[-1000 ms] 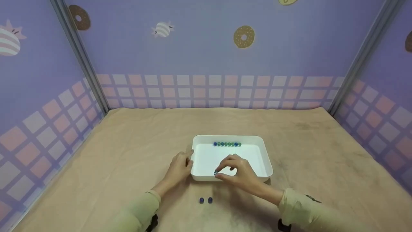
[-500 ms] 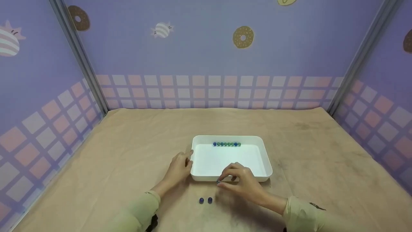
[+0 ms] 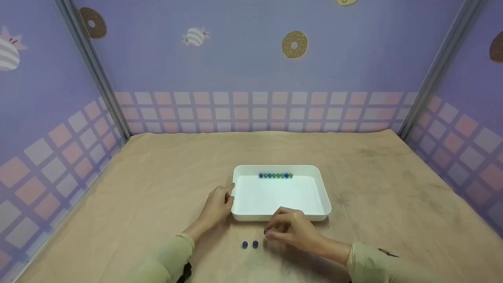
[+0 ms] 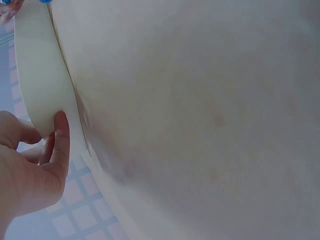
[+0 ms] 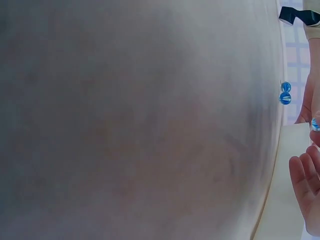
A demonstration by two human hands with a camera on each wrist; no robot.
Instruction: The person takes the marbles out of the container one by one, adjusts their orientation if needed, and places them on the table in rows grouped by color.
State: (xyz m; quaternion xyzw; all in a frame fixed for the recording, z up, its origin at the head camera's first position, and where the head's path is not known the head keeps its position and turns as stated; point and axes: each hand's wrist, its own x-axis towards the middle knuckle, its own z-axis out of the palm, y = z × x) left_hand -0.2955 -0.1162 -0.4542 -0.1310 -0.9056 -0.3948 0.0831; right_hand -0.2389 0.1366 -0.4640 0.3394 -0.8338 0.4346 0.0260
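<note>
In the head view a white tray point(image 3: 281, 192) lies on the table. A row of several blue and green marbles point(image 3: 276, 175) runs along its back wall. My left hand point(image 3: 215, 206) holds the tray's left side, its fingertips on the outer wall point(image 4: 42, 70). My right hand point(image 3: 295, 229) is just in front of the tray's front wall and pinches a marble point(image 3: 266, 232) between thumb and fingers; it shows blue in the right wrist view point(image 5: 315, 124). Two dark blue marbles, one left point(image 3: 245, 245) and one right point(image 3: 255, 244), rest on the table nearer to me.
Brown paper point(image 3: 177, 169) covers the table. A purple wall point(image 3: 243, 70) with pink and white squares closes off the back, and similar walls stand left and right with grey metal posts point(image 3: 94, 70) in the corners.
My right hand has moved toward me with its marble, from over the tray's front rim to in front of it. The left hand keeps its place on the tray.
</note>
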